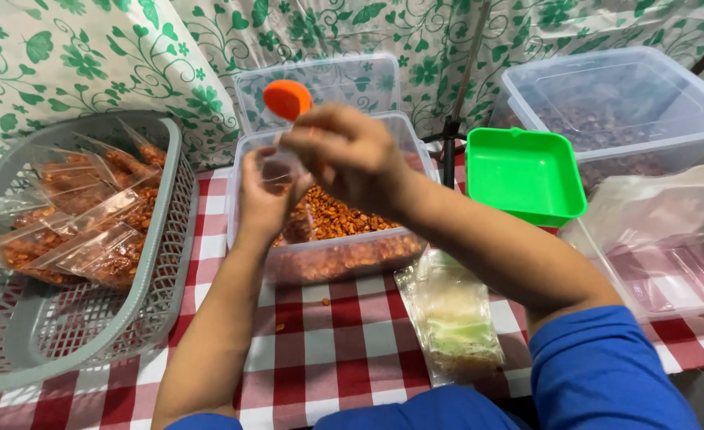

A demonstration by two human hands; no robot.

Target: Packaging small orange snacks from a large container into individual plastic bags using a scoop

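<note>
1. A grey mesh basket (89,318) at the far left holds filled clear packets of nuts (89,231) heaped toward its back wall; the heap leans, so I judge that a packet dropped carelessly on top could slide off it.
2. The left hand (263,197) pinches a small clear bag (284,171) above the clear tub of orange-brown nuts (344,239). If that pinch slackens, the bag's mouth could fold shut and nuts would miss it.
3. The right hand (348,153) curls over the bag from above, fingers bunched around an orange scoop (287,99). Tipping it too fast would likely scatter nuts; a few loose nuts (325,301) lie on the red-checked cloth (328,350).
4. The stack of empty bags (451,318) lies just beside the right forearm, which could brush it off the table edge.
5. The green tray (523,171) and the lidded clear boxes (615,103) stand well apart from both hands.
</note>
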